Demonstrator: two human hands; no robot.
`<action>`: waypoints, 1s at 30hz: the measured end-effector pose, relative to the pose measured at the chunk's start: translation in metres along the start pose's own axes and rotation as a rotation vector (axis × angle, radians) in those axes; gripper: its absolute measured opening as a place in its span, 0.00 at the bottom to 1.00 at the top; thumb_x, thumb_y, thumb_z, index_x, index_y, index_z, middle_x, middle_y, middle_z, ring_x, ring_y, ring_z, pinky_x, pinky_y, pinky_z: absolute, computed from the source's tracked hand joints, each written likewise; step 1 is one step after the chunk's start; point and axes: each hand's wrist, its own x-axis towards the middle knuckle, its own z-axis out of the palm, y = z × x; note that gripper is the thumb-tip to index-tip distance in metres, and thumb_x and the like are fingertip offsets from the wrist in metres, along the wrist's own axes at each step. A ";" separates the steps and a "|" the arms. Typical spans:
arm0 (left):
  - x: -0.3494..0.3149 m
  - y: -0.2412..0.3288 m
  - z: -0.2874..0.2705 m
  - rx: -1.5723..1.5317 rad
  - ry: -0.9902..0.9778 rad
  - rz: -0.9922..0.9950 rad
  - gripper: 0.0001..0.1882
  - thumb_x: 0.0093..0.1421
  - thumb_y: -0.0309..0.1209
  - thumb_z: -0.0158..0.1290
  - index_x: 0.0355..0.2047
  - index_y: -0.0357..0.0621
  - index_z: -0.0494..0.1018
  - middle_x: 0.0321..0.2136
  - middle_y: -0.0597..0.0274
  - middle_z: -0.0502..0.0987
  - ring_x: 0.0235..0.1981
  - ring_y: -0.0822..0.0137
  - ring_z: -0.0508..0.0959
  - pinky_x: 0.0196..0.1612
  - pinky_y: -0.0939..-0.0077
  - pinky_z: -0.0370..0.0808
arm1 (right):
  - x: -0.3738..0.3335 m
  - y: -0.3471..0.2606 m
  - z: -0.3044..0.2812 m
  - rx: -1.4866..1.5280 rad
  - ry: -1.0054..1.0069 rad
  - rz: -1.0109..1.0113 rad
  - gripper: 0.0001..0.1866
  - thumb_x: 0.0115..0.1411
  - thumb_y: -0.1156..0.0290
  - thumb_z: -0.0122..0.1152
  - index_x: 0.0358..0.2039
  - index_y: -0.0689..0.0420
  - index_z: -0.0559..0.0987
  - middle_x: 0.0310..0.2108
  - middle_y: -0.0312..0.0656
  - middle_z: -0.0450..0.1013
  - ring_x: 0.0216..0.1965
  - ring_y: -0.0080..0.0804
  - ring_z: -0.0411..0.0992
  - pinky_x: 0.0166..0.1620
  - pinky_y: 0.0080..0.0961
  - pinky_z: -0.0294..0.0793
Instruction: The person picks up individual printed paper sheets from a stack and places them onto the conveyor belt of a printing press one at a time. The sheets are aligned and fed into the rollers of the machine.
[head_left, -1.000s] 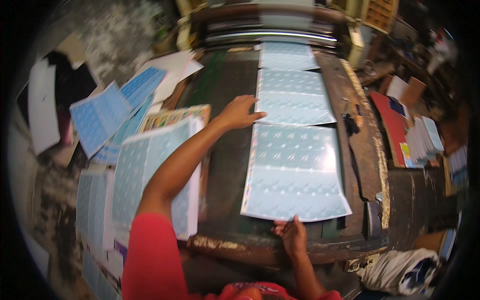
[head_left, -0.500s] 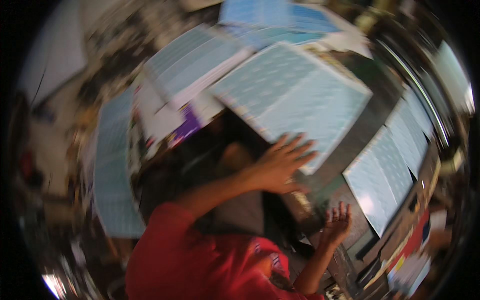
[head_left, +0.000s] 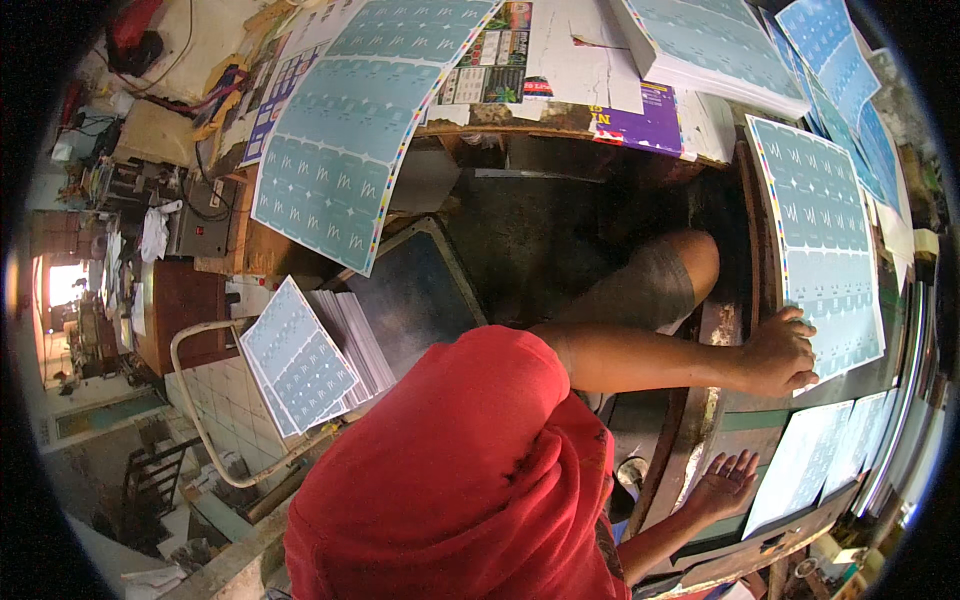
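Observation:
A light teal printed sheet (head_left: 825,255) with a coloured strip along one edge lies on the dark work surface at the right. My left hand (head_left: 782,355) is at its near corner, fingers curled around the sheet's edge; the fingertips are partly hidden. My right hand (head_left: 727,487) rests palm up, fingers stretched and holding nothing, beside other teal sheets (head_left: 795,465) overlapping along the front of the surface.
A thick stack of teal sheets (head_left: 715,50) sits at the far side. Another large sheet (head_left: 350,130) overhangs a cluttered table at the left. More printed stacks (head_left: 300,360) lie on a chair behind my left shoulder. Metal rollers (head_left: 905,400) run along the right edge.
My view has swung left, so the sheets appear turned and the chair shows. My left hand has gone from spread fingers to curled at the sheet's corner. My right hand remains open.

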 end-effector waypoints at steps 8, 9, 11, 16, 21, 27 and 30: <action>0.043 0.039 -0.021 -0.347 0.135 -0.483 0.21 0.66 0.40 0.46 0.18 0.45 0.75 0.17 0.54 0.75 0.29 0.51 0.77 0.62 0.40 0.52 | -0.009 -0.001 0.008 -0.005 -0.022 0.052 0.28 0.69 0.54 0.45 0.64 0.56 0.65 0.58 0.40 0.65 0.51 0.31 0.64 0.59 0.36 0.61; 0.044 0.043 -0.028 -0.300 0.089 -0.405 0.21 0.65 0.40 0.47 0.18 0.45 0.75 0.17 0.54 0.75 0.29 0.51 0.77 0.62 0.40 0.52 | -0.006 -0.004 0.007 -0.002 -0.093 0.044 0.29 0.69 0.53 0.45 0.64 0.56 0.64 0.58 0.41 0.66 0.50 0.31 0.65 0.59 0.36 0.61; 0.034 0.051 -0.031 -0.220 -0.015 -0.262 0.20 0.64 0.41 0.49 0.16 0.47 0.75 0.17 0.56 0.75 0.31 0.53 0.77 0.63 0.38 0.49 | -0.002 -0.013 -0.003 0.011 -0.220 0.022 0.31 0.69 0.51 0.46 0.65 0.56 0.63 0.56 0.41 0.67 0.48 0.31 0.67 0.58 0.36 0.62; -0.013 0.060 -0.023 -0.205 -0.531 0.159 0.18 0.62 0.44 0.51 0.18 0.51 0.76 0.18 0.59 0.75 0.29 0.55 0.77 0.60 0.32 0.53 | -0.008 -0.041 -0.009 0.143 -0.535 -0.041 0.31 0.65 0.46 0.47 0.60 0.55 0.66 0.43 0.40 0.73 0.44 0.32 0.69 0.52 0.51 0.67; 0.017 0.071 -0.043 -0.134 -0.707 0.351 0.21 0.53 0.49 0.61 0.43 0.51 0.80 0.55 0.56 0.74 0.58 0.49 0.70 0.61 0.40 0.59 | -0.015 -0.003 -0.021 0.265 0.051 -0.006 0.21 0.62 0.60 0.55 0.53 0.55 0.70 0.40 0.39 0.76 0.34 0.32 0.76 0.37 0.41 0.77; 0.074 0.030 -0.030 0.420 -0.871 0.306 0.51 0.52 0.67 0.53 0.67 0.46 0.58 0.69 0.51 0.54 0.71 0.49 0.49 0.70 0.48 0.44 | -0.042 0.054 -0.026 0.504 0.148 0.203 0.15 0.68 0.56 0.49 0.41 0.55 0.69 0.22 0.40 0.72 0.25 0.34 0.71 0.40 0.42 0.75; 0.069 0.028 -0.029 0.443 -0.910 0.296 0.44 0.58 0.62 0.51 0.65 0.45 0.60 0.68 0.55 0.56 0.71 0.50 0.50 0.70 0.49 0.43 | -0.032 0.055 -0.034 0.568 0.213 0.219 0.17 0.68 0.53 0.48 0.41 0.55 0.69 0.24 0.40 0.72 0.26 0.32 0.70 0.41 0.41 0.74</action>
